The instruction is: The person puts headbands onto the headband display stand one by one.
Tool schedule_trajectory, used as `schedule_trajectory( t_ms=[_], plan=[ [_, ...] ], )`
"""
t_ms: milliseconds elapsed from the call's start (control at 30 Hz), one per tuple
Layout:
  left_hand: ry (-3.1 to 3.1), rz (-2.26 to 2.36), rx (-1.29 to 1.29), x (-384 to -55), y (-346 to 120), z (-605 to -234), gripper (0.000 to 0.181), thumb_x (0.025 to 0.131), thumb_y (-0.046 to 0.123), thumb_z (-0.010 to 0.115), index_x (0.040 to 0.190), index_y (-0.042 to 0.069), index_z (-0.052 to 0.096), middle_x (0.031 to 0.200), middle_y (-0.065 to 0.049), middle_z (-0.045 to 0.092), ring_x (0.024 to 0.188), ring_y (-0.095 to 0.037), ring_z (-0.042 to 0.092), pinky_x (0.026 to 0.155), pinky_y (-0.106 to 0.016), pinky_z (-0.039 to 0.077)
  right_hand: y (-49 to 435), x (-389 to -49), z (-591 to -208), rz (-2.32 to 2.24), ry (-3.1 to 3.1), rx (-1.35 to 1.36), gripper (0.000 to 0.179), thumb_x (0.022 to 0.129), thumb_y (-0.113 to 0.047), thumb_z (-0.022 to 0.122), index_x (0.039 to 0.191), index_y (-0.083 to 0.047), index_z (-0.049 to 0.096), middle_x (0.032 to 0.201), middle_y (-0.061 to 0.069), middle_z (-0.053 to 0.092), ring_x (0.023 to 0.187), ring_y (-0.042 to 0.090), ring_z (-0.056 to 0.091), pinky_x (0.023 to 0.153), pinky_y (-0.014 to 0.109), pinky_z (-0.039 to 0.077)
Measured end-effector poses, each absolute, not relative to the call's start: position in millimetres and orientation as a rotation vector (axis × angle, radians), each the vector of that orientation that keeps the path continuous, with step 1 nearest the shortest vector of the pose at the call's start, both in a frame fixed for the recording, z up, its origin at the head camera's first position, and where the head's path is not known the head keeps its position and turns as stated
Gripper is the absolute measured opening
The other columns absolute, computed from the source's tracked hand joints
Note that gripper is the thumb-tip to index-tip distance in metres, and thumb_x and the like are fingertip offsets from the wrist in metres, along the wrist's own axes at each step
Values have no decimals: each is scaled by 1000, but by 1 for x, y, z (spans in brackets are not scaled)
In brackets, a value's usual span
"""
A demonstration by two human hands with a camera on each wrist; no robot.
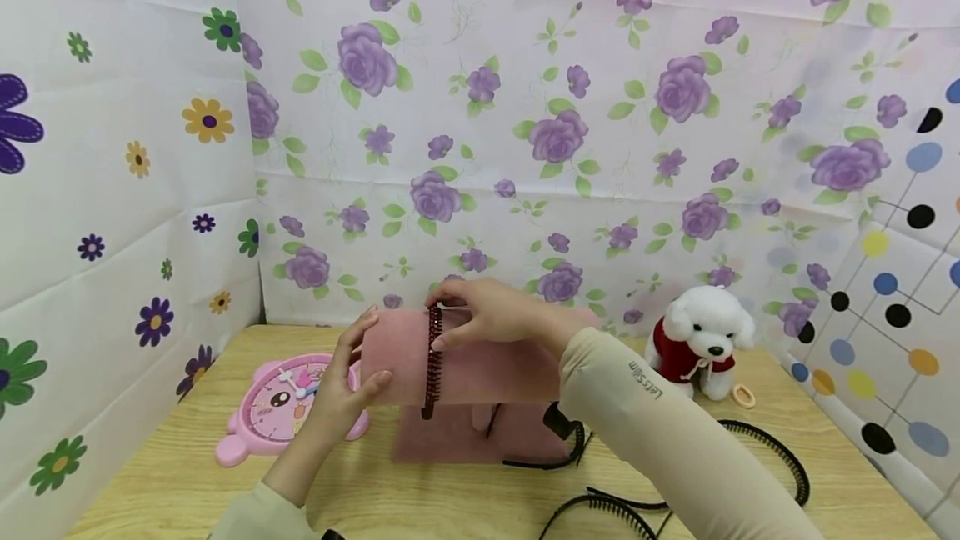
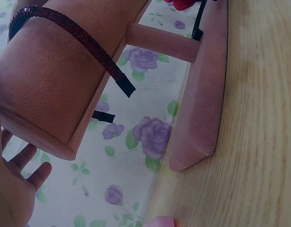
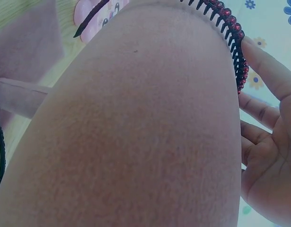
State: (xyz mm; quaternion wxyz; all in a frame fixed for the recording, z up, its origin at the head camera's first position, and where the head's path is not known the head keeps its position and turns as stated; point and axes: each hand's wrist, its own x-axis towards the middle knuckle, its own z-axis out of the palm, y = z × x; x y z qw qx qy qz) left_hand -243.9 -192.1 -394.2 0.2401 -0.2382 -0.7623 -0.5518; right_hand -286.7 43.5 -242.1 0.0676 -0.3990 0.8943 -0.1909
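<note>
A dark red beaded headband (image 1: 433, 361) with black comb teeth straddles the padded roll of a pink headband stand (image 1: 502, 369). Both tips of the headband (image 2: 79, 35) hang below the roll in the left wrist view. My right hand (image 1: 487, 315) pinches the top of the headband, thumb on the near side and index finger over the far side. In the right wrist view the remaining fingers of that hand (image 3: 277, 156) lie along the roll. My left hand (image 1: 337, 390) grips the roll's left end, thumb on the front, other fingers spread past the end.
A pink cartoon clock (image 1: 273, 407) lies left of the stand. At the right sits a white plush dog (image 1: 708, 332) in red clothing beside a small beige ring (image 1: 743, 395). Black toothed headbands (image 1: 797, 465) lie on the wooden table (image 1: 420, 507), some near the stand's base.
</note>
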Motion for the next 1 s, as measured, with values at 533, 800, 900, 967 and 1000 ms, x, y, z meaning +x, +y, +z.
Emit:
schedule_trajectory(
  t_ms=[533, 800, 900, 967, 1000],
  plan=[
    [-2090, -1486, -643, -242, -193, -394, 71, 85, 3, 62, 148, 18, 32, 159, -2, 27, 125, 1, 39, 100, -22, 34, 25, -286, -244, -525, 2697, -1234, 57, 85, -45, 70, 134, -26, 49, 140, -5, 54, 135, 15, 45, 111, 35, 37],
    [-2079, -1480, -659, -244, -192, -396, 71, 85, 2, 62, 148, 17, 32, 159, -3, 26, 126, 0, 39, 100, -26, 34, 19, -282, -245, -534, 2697, -1245, 58, 85, -45, 70, 135, -28, 48, 140, -3, 55, 134, 17, 47, 110, 37, 39],
    [-2078, -1475, -666, -244, -192, -396, 70, 85, 2, 62, 147, 17, 32, 159, -2, 26, 126, 0, 39, 101, -33, 34, 17, -282, -245, -540, 2691, -1237, 59, 85, -45, 69, 136, -27, 47, 141, -2, 54, 135, 17, 46, 110, 37, 38],
    [-2078, -1471, -668, -245, -192, -396, 70, 85, 3, 62, 147, 17, 33, 159, -2, 26, 127, 0, 38, 101, -40, 34, 16, -283, -245, -545, 2688, -1234, 60, 85, -45, 70, 137, -27, 47, 141, -2, 53, 135, 17, 46, 110, 37, 38],
    [-2076, -1469, -670, -245, -192, -396, 70, 85, 2, 62, 147, 17, 33, 159, -2, 26, 127, 0, 38, 101, -41, 34, 15, -283, -245, -550, 2686, -1232, 60, 84, -46, 70, 137, -27, 47, 141, -2, 53, 135, 17, 45, 111, 37, 38]
  ],
)
